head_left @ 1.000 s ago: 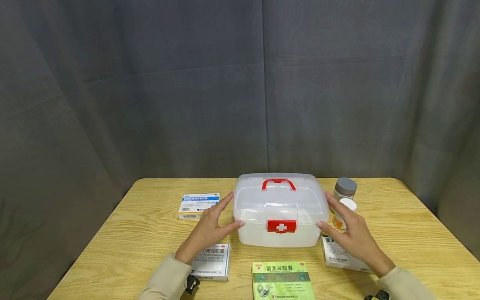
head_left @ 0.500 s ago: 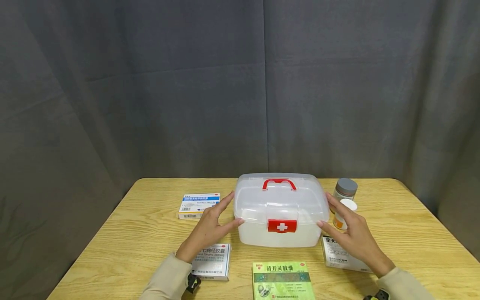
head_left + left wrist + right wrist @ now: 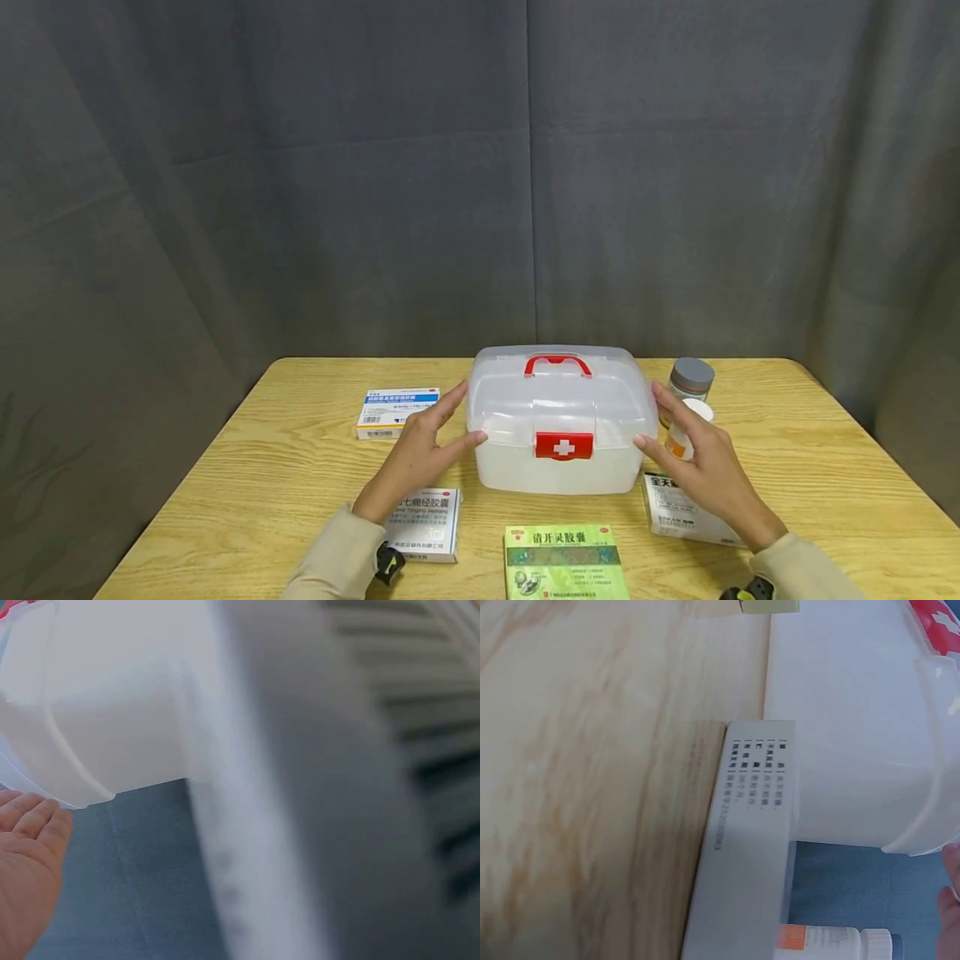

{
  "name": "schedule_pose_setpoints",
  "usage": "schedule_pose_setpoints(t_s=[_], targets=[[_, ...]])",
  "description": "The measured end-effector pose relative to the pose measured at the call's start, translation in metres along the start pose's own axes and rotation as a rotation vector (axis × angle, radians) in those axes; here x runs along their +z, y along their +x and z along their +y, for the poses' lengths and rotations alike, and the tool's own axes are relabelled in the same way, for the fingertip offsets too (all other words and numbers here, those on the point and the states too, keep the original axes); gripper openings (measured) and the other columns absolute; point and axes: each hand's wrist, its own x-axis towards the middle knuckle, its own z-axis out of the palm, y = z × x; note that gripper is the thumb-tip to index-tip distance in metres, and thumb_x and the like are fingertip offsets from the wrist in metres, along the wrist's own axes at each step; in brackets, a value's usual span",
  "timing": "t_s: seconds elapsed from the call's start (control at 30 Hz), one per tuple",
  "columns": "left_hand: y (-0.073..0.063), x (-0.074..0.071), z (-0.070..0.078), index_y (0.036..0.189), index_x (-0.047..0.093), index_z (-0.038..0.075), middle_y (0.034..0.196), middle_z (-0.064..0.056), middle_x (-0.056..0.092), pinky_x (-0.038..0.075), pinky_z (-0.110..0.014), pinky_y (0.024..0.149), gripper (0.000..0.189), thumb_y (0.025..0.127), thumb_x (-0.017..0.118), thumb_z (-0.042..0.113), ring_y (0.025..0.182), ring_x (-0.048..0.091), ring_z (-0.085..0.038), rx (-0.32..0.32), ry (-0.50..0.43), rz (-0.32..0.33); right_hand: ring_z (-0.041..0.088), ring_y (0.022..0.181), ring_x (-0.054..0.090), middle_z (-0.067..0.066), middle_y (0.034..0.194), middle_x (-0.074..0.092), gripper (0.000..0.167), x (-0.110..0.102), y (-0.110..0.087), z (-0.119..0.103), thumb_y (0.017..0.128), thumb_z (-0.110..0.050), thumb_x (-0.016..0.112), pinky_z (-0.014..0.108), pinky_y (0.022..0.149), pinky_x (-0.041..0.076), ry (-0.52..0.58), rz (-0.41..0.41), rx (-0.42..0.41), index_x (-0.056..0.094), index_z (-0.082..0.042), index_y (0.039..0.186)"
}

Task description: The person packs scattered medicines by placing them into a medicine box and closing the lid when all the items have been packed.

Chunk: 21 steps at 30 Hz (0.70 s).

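Observation:
A translucent white first-aid box (image 3: 555, 479) with a red handle (image 3: 558, 363) and a red cross latch (image 3: 564, 446) stands mid-table. My left hand (image 3: 417, 457) is at its left side, thumb tip at the lid's front rim and extended fingers along the side. Mirroring it, my right hand (image 3: 708, 462) has its thumb at the right front corner and straight fingers along the lid's side. The left wrist view shows the left fingers (image 3: 34, 817) right at the lid edge (image 3: 75, 772). Only some right fingers (image 3: 951, 870) appear in the right wrist view.
A blue-white medicine box (image 3: 386, 408) lies at left; a white carton (image 3: 427, 529) lies under the left wrist. Nearest me is a green medicine box (image 3: 566, 567). Beside the right wrist lies another white carton (image 3: 682, 517), with a white-capped bottle (image 3: 678, 442) and grey-lidded jar (image 3: 692, 375) behind.
The red latch and the lid's front rim have risen slightly, with both thumbs moving up alongside. The bottom of the first-aid box has stayed in place.

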Motion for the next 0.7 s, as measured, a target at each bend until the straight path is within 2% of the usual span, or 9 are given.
schedule_pose_setpoints(t_s=[0.3,0.53,0.6,0.7], targets=[[-0.0002,-0.0011,0.0024,0.15,0.038,0.012,0.15,-0.004,0.038,0.038,-0.041,0.104,0.072,0.091,0.07,0.035,0.133,0.04,-0.021,-0.01,0.008,0.009,-0.004,0.122,0.043,0.013,0.142,0.049,0.071,-0.0004,0.0012,-0.0028,0.084,-0.013,0.077,0.011,0.101,0.025,-0.006,0.005,0.012,0.043,-0.009,0.147],[0.0033,-0.0023,0.0044,0.149,0.04,0.014,0.147,-0.002,0.042,0.038,-0.042,0.104,0.07,0.09,0.07,0.035,0.131,0.042,-0.02,0.017,0.024,0.04,0.01,0.119,0.053,0.014,0.14,0.051,0.069,-0.0015,0.0042,-0.0032,0.083,-0.01,0.077,0.011,0.101,0.026,-0.017,0.028,-0.026,0.047,-0.009,0.145],[0.0046,-0.0028,0.0048,0.149,0.041,0.012,0.146,-0.003,0.043,0.039,-0.041,0.103,0.069,0.09,0.071,0.035,0.131,0.042,-0.019,0.024,0.023,0.045,0.012,0.118,0.054,0.014,0.14,0.051,0.068,-0.0022,0.0051,-0.0032,0.084,-0.011,0.077,0.02,0.104,0.032,-0.024,0.026,-0.018,0.047,-0.01,0.145],[0.0062,-0.0033,0.0054,0.148,0.042,0.011,0.146,-0.004,0.043,0.04,-0.04,0.102,0.069,0.09,0.071,0.034,0.131,0.043,-0.018,0.027,0.017,0.053,0.026,0.117,0.057,0.016,0.14,0.05,0.067,-0.0036,0.0069,-0.0037,0.085,-0.011,0.075,0.046,0.103,0.04,-0.016,0.011,-0.001,0.046,-0.009,0.145]])
